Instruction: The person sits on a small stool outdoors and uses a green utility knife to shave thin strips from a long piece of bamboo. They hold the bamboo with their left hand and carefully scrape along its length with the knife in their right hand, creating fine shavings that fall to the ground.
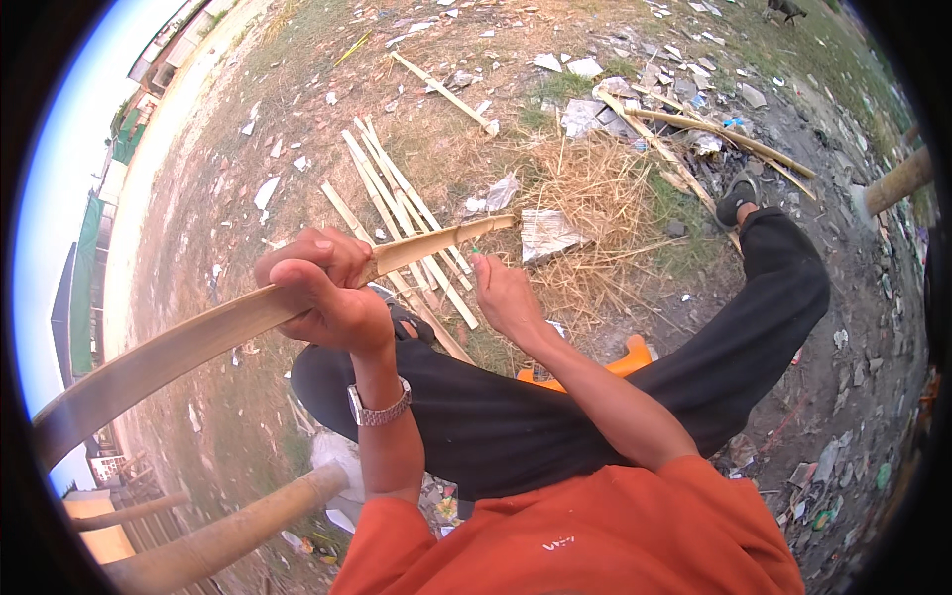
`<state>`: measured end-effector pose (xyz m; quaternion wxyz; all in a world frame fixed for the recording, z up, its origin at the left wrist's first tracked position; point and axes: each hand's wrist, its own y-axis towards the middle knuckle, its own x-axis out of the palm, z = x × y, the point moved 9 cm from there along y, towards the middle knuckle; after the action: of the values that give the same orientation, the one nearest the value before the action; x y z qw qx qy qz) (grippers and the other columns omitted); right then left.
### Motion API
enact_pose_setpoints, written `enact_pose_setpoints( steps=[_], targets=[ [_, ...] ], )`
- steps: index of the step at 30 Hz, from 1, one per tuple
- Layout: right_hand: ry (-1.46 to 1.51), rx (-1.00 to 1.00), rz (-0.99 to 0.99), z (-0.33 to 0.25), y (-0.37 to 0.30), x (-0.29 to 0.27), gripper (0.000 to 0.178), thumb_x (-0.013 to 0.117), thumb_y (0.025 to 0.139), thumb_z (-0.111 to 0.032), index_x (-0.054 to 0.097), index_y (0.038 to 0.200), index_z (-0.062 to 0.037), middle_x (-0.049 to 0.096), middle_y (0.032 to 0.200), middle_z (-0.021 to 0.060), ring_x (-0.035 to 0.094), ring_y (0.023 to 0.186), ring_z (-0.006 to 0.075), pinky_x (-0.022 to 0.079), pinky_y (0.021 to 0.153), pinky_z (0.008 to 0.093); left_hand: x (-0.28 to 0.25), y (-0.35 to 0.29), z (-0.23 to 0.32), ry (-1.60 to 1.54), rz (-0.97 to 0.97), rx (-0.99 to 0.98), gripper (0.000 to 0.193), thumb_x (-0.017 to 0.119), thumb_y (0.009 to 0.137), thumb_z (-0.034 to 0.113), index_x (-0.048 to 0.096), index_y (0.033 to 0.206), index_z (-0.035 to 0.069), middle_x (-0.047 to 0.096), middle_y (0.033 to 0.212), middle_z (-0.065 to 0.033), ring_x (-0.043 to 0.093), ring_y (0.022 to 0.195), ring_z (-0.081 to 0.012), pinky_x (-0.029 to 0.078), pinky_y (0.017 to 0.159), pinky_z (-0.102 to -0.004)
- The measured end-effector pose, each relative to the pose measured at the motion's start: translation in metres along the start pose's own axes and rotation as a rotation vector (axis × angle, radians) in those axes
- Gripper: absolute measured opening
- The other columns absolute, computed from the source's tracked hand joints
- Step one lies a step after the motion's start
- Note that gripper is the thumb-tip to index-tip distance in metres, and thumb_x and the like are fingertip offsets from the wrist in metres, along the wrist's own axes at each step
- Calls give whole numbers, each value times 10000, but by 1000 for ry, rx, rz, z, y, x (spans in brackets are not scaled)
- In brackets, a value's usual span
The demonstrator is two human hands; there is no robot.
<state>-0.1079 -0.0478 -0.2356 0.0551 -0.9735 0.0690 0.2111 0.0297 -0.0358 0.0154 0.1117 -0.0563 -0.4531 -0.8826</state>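
A long split bamboo strip runs from the far left edge up to the middle of the view, its hollow inner side partly showing. My left hand is wrapped round it near the middle, thumb on top, a metal watch on the wrist. Just below the strip's far end is my right hand, its fingers closed with the thumb up. A small green bit shows by that thumb; what the fist holds, if anything, is hidden. Several pale bamboo strips lie on the ground beyond my left hand.
Dry straw shavings lie between my feet. Part of an orange plastic stool shows beneath my legs. Longer bamboo pieces lie at the far right among scattered debris. Bamboo poles stand at the lower left and right edge.
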Motion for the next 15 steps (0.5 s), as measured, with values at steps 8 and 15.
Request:
enact_pose_setpoints(
  steps=[8, 15],
  targets=[
    [-27, -81, 37, -2, 0, -1, 405, 332, 992, -322, 537, 893, 13, 557, 635, 281, 556, 621, 465, 411, 592, 534, 4, 3, 5, -26, -36, 28, 424, 341, 993, 429, 351, 757, 77, 272, 494, 27, 226, 402, -58, 261, 371, -222],
    [-80, -51, 51, 6, 4, 5, 419, 341, 985, -349, 538, 894, 10, 564, 634, 306, 561, 657, 502, 448, 648, 555, -3, 0, -1, 6, 48, 14, 419, 353, 995, 422, 320, 740, 91, 258, 501, 28, 217, 409, -60, 243, 370, -225]
  ],
)
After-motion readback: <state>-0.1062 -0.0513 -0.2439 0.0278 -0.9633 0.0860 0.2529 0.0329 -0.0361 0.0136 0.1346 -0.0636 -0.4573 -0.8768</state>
